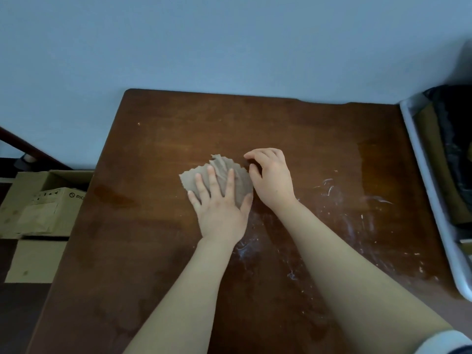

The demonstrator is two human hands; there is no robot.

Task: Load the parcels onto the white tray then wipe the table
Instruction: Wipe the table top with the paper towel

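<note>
- Pressing flat, the left hand [221, 213] lays its fingers [210, 180] straight and spread on the cloth [222, 167], gripping nothing, only bearing down on it.
- The right hand [272, 180] sits just beside the cloth's right edge with its fingers curled and their tips on the surface [281, 123]. The thumb is at the cloth's edge, but I cannot tell whether it pinches the cloth or merely touches it.
- The cloth lies near the middle of the surface, crumpled and ragged. Its long axis runs roughly left to right, with one torn corner pointing toward the far wall.
- White smears [332, 190] streak the surface to the right of the hands and toward the near edge, so by my reckoning the wiping is far from done.
- The tray [429, 180] stands along the right edge with dark parcels [454, 139] on it, so the loading looks finished.
- Risks from here:
  - A flat palm on a bunched cloth may slide over the folds and spread the white residue instead of lifting it.
  - A wide sweep rightward could knock the tray's rim.
  - Pushing debris leftward could drop it off the edge onto the boxes [46, 208] below.
</note>
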